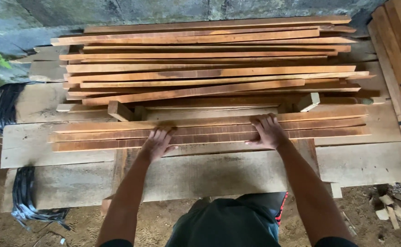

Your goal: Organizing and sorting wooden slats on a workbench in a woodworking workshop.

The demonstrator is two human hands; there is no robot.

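Three long reddish wooden slats [209, 130] are seen laid side by side across a grey plank bench [365, 162], pressed flat under two bare hands. The left hand [157, 144] is spread open, palm down, on the slat nearest the body, its fingers reaching over the middle one; the right hand [268, 131] is laid further along the same slats, fingers slightly curled over them and reaching toward the far slat. Neither hand is closed around anything.

Beyond the fingertips, a large loose stack of similar slats [209, 59] is piled crosswise on the bench, its lengths uneven and fanned. Between that stack and the hands, a few short wooden blocks [119, 110] are seen lying. Outboard of the left hand, black bundled strapping [6, 103] is draped over the bench end; outboard of the right hand, further boards [399, 59] are stood against the wall.

By the look of it, only a small share has been set apart: three slats are aligned under the hands, their ends not quite flush, while the bulk of the stack is left unsorted.
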